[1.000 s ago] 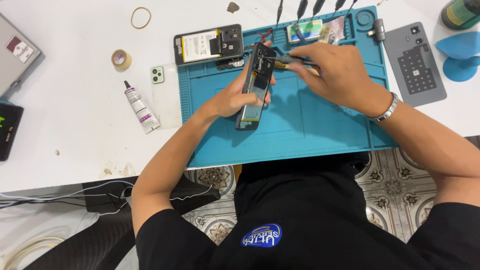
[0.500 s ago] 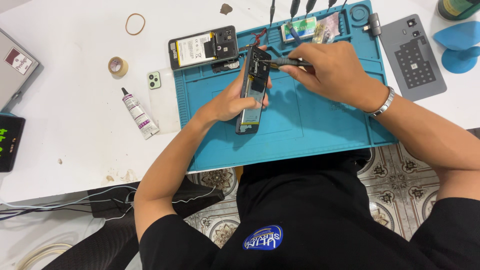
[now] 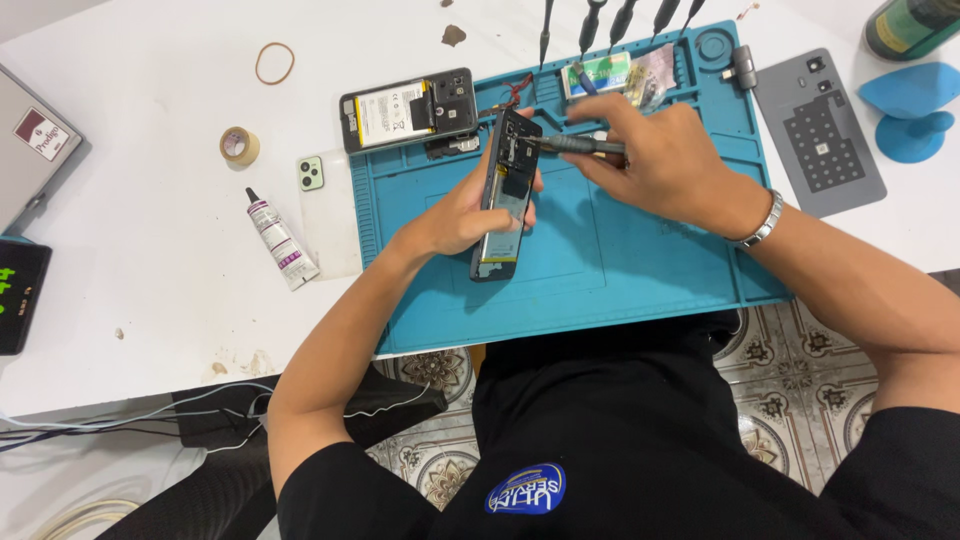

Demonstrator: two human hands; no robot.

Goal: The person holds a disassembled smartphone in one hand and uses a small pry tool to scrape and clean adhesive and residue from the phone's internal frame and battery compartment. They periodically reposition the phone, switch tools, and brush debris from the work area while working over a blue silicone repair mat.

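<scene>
Both hands and phone sit slightly lower w/ camera shift. Left hand [image 3: 462,215] fingers wrapped round opened black smartphone frame [image 3: 505,196], tilted over blue silicone repair mat [image 3: 640,270]. Right hand [image 3: 655,160] pinches grey metal screwdriver [image 3: 580,146], tip at phone's upper part.

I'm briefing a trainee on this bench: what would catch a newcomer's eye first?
The opened phone, tilted up in the left hand mid-mat, with the right hand pressing a screwdriver into its top. Then the blue work mat itself, and a second opened phone at its far-left corner.
</scene>
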